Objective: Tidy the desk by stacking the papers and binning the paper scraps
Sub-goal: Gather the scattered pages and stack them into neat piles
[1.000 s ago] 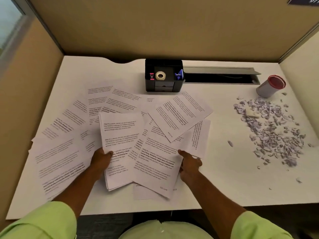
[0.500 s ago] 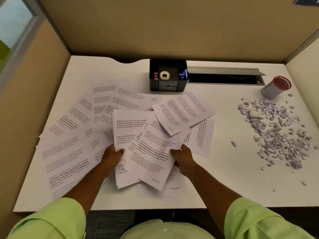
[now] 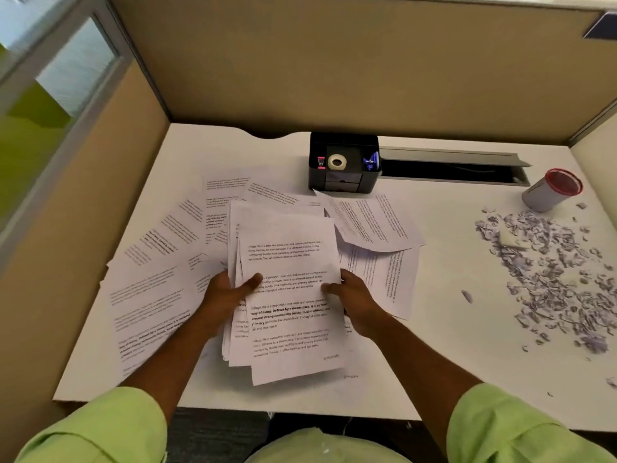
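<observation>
A loose stack of printed papers point(image 3: 287, 248) is raised above the desk centre, its sheets not squared. My left hand point(image 3: 227, 295) grips its left edge, thumb on top. My right hand point(image 3: 350, 295) grips its right edge. More printed sheets point(image 3: 150, 295) lie fanned over the left half of the white desk point(image 3: 434, 362), and others point(image 3: 377, 225) lie just right of the stack. A wide scatter of paper scraps point(image 3: 551, 279) covers the right side. A small grey bin with a red rim point(image 3: 551, 190) lies tipped at the far right.
A black desk organiser point(image 3: 344, 162) with a tape roll stands at the back centre. Beside it runs an open grey cable slot point(image 3: 450, 165). Beige partition walls point(image 3: 334, 61) enclose the desk on three sides. One stray scrap point(image 3: 467, 296) lies between papers and scrap pile.
Both hands have pulled the separate sheets together into one stack and lifted it. My view has moved closer and tilted up.
</observation>
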Demonstrator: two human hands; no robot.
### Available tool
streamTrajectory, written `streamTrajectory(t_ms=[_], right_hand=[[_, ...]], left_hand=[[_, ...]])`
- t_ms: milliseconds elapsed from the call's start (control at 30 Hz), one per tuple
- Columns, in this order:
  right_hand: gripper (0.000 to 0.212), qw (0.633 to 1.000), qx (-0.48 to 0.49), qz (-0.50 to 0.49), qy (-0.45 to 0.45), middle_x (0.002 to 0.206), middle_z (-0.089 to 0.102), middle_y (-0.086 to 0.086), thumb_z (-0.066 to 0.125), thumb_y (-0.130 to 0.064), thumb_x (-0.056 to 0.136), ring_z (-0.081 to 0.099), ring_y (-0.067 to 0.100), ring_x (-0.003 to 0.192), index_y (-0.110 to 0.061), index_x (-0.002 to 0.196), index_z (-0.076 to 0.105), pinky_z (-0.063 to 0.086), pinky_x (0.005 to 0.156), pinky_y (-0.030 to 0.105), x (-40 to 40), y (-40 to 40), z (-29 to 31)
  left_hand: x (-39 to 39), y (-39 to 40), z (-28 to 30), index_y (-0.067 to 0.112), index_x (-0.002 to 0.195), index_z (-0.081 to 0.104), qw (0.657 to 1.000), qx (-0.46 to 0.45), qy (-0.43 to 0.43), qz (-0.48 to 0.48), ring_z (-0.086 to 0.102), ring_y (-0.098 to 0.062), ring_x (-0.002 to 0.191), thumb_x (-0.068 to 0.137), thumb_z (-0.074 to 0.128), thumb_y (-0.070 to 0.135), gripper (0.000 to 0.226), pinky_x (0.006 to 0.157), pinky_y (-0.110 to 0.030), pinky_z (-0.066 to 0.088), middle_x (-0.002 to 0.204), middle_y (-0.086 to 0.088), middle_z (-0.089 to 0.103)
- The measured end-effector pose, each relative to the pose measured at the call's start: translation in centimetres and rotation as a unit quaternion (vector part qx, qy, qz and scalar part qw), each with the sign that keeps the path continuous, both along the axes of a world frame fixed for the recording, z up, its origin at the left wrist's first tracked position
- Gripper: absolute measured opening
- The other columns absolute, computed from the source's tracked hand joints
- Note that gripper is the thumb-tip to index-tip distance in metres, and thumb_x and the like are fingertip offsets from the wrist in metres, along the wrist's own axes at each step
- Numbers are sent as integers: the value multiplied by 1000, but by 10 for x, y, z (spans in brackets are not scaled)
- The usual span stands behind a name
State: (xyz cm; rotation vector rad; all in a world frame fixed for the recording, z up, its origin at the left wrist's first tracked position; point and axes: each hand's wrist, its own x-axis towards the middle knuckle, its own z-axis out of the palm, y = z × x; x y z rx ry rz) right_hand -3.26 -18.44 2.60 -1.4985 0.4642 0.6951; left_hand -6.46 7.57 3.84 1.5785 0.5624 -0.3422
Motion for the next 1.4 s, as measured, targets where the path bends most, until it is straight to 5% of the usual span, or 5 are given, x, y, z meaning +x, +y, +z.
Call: streamTrajectory(t_ms=[367,700,933,1233,1400], right_hand=[[63,993,46,-36,-100,121,71,0,82,-30,85,75,26,97,-32,135,43,64,80,47,34,22,52],[38,933,-30,-93,-346,116,73,-3,75,-30,93,71,14,105,-17,126,62,63,86,37,38,23,88],[34,937,-83,-69,-331,113,65,-8,75,-21,93,65,13,107,-27,122,58,62,89,40,34,21,78],[41,938,-44,-132,-316,116,63,-1,75,-35,91,65,18,108,-28,123,50,64,83,39,34,19,78],[44,954,-56,-135,-263,119,67,-3,73,-23,94,66,20,111,-25,133,52,63,86,39,30,17,59]], left_hand=[[22,-7,46,24,130,55,987,16,-152,55,67,-15,107,93,63,34,40,84,-34,59,118,6,69],[34,-34,85,32,126,54,957,85,-262,95,63,-7,111,93,61,41,34,91,-32,55,119,11,66],[35,-50,75,22,119,52,953,113,-269,86,63,-15,104,97,57,33,25,71,-17,55,109,3,63],[41,-53,70,23,119,45,944,108,-279,141,65,-16,102,96,53,44,32,76,-29,58,110,0,62],[38,-65,66,43,129,34,955,117,-251,103,59,7,98,103,43,32,29,70,-13,53,110,23,55]])
